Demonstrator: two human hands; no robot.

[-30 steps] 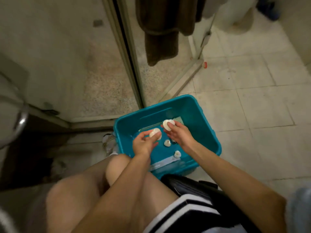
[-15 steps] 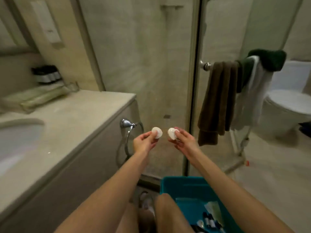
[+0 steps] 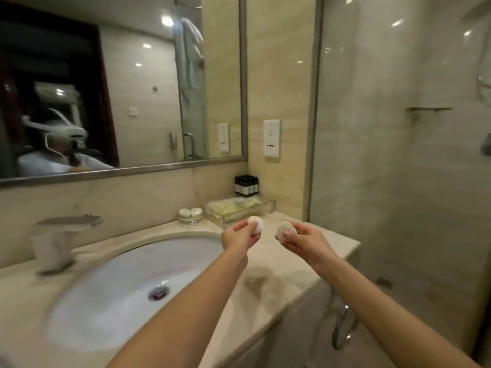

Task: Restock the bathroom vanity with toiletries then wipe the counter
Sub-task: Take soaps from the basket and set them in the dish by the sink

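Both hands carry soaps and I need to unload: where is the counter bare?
Bare counter lies between the sink rim and the counter's right edge, in front of the clear tray. The back corner is crowded: soap dish, tray, dark bottles.

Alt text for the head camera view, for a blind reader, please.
The left hand pinches one white soap and the right hand a second soap, over a marble vanity counter. Beyond them stand a dish with two more, a clear tray and dark bottles, beside an oval sink.

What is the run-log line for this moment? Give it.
left hand: holds left white disc | right hand: holds right white disc | place: above counter, beside sink
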